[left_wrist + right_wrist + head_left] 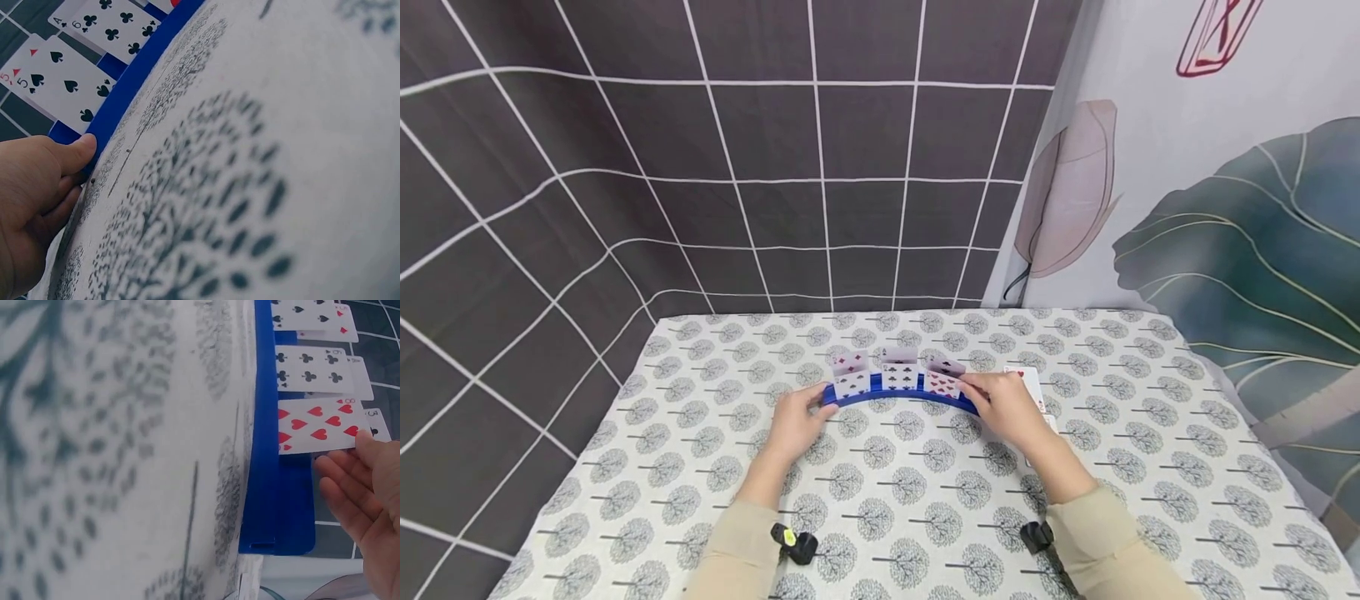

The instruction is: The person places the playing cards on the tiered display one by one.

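Note:
A curved blue card holder (pixel 877 394) stands on the table with playing cards upright in two rows. In front are a five of spades (pixel 70 78), a six of clubs (pixel 312 367) and an eight of hearts (pixel 309 428). Behind the eight shows part of a black three (pixel 377 422); an ace peeks out behind the six. My left hand (pixel 795 423) grips the holder's left end, thumb on its front face. With thumb and fingers, my right hand (pixel 1003 406) pinches the eight of hearts by its upper outer corner, the card's lower edge at the holder.
A red-suited card (pixel 1030 383) lies on the table beyond the right hand, with another white card partly hidden by the wrist. Tree-printed cloth (pixel 880 500) covers the table. A dark gridded curtain (pixel 760 133) hangs behind, a leaf-patterned one (pixel 1240 250) at right.

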{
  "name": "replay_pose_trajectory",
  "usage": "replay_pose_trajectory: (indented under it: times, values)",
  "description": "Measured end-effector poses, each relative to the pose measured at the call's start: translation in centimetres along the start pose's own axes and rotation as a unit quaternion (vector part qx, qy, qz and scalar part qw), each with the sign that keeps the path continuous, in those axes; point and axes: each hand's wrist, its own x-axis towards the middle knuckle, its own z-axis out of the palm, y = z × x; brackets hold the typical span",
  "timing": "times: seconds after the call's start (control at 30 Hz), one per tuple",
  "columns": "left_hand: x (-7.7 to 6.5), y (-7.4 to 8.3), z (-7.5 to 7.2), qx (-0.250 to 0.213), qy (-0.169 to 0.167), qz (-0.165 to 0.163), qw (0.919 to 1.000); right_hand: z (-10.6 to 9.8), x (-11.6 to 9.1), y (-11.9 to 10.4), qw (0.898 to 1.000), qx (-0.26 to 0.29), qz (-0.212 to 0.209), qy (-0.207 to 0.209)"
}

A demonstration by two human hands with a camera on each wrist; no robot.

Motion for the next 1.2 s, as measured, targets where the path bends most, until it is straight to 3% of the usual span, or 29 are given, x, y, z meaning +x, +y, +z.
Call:
replay_pose_trajectory:
  times: [0.23,0.6,0.87,1.2]
  values:
    - [0.1,-0.2,0.1,0.006,0.001,0.001,1.0000,-0.8,-0.3,0.1,1.000,0.027,0.014,-0.003]
    - [-0.1,-0.2,-0.1,0.003,-0.001,0.004,1.0000,-2.5,-0.8,2.1,0.999,0.026,0.041,-0.006]
    - [-0.1,-0.2,-0.1,0.001,-0.002,0.006,1.0000,-3.3,-1.1,3.2,0.999,0.032,0.037,0.005]
    - [0.1,0.0,0.0,-0.020,-0.008,-0.012,0.9997,-3.7,-1.6,4.6,0.997,0.031,0.071,-0.012]
